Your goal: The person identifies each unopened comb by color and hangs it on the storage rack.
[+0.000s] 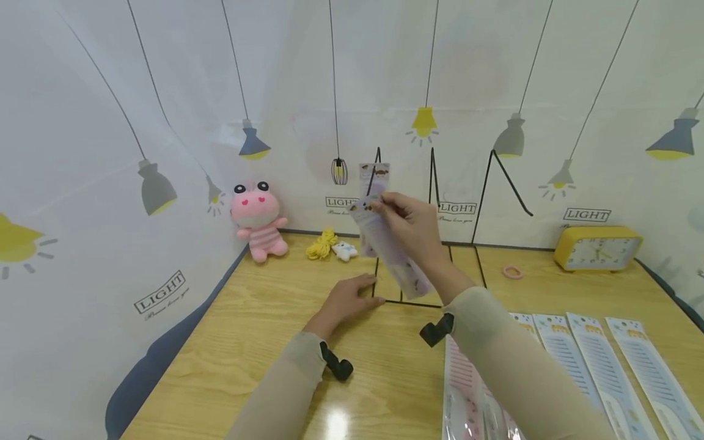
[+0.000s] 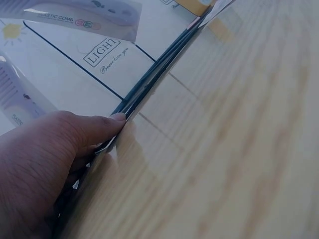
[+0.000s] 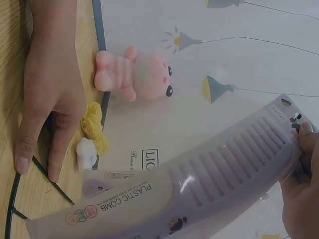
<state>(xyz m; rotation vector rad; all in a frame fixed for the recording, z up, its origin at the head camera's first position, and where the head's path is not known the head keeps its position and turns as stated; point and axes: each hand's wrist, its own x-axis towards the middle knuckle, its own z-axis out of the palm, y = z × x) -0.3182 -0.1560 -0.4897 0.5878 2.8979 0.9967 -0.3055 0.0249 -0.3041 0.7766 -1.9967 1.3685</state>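
Observation:
My right hand (image 1: 409, 223) pinches the top end of a purple packaged plastic comb (image 1: 387, 247) and holds it up in front of a black wire rack (image 1: 432, 183). In the right wrist view the comb package (image 3: 189, 189) lies across the frame with my fingertips (image 3: 301, 149) on its toothed end. A second purple package (image 1: 374, 174) shows higher up by the rack's left upright. My left hand (image 1: 346, 299) rests flat on the wooden table (image 1: 247, 342), fingers straight against the rack's base wire (image 2: 149, 84).
A pink plush (image 1: 257, 223), a yellow yarn bundle (image 1: 322, 244) and a small white toy (image 1: 344, 250) sit by the back wall. At the right are a yellow clock (image 1: 596, 247) and a pink ring (image 1: 513, 272). Several packaged combs (image 1: 572, 360) lie at the near right.

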